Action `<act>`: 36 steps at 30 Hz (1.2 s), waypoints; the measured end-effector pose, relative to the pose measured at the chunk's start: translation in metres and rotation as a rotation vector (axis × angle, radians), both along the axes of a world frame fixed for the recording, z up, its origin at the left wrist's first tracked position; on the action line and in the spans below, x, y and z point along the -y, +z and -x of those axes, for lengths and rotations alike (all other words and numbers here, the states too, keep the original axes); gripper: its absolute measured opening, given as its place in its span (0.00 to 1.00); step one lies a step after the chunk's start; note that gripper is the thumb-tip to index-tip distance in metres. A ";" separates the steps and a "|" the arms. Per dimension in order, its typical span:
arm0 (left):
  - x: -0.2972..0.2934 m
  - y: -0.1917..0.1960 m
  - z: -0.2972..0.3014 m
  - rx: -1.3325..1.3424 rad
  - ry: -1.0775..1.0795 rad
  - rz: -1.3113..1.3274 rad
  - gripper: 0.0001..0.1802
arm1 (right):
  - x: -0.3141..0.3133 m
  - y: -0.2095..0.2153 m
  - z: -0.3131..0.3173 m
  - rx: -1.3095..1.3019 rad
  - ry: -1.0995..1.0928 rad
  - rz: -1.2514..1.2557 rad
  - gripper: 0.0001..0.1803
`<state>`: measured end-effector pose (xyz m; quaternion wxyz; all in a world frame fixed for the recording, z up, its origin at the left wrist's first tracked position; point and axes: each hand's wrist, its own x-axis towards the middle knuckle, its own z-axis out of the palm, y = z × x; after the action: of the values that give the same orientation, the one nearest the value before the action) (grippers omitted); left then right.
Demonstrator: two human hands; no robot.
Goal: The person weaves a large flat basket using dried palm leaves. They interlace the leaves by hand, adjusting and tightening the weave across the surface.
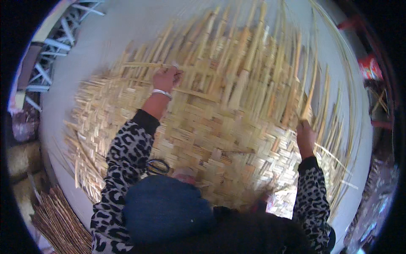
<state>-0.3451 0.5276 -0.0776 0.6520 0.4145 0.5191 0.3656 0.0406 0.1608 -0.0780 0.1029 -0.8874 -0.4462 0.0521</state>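
A large mat [198, 144] of pale, flat reed strips lies before me, tightly woven nearby and with loose strip ends fanning out at the far side. My left hand [167, 79] is closed over the far left part of the weave, its fingers pinching a crosswise reed strip [196, 94] that runs across the long ones. Over at the right edge of the weave, my right hand [305, 134] is closed around a lengthwise reed strip [307, 111] that points away from me. Its fingertips are partly hidden.
Dark-handled scissors [157, 166] lie on the mat beside my left forearm and blue-clad knee [167, 207]. A bundle of brown stalks [63, 222] rests at the lower left. A white metal lattice [65, 31] stands at the upper left. Long loose strips [350, 106] curve along the right.
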 end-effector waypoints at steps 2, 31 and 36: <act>0.010 0.002 -0.026 0.091 -0.147 0.141 0.15 | -0.001 -0.006 -0.004 -0.140 -0.151 -0.196 0.12; 0.020 -0.017 -0.167 -0.427 -0.964 -0.012 0.22 | -0.141 -0.058 0.037 -0.721 -0.335 -0.256 0.17; 0.017 -0.006 -0.169 -0.062 -0.853 -0.074 0.26 | -0.135 -0.055 0.036 -0.885 -0.279 -0.395 0.17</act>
<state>-0.1760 0.5102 -0.0835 0.7134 0.6260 0.3073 0.0691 0.0050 0.2955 -0.1327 0.4543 -0.7950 -0.2382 0.3238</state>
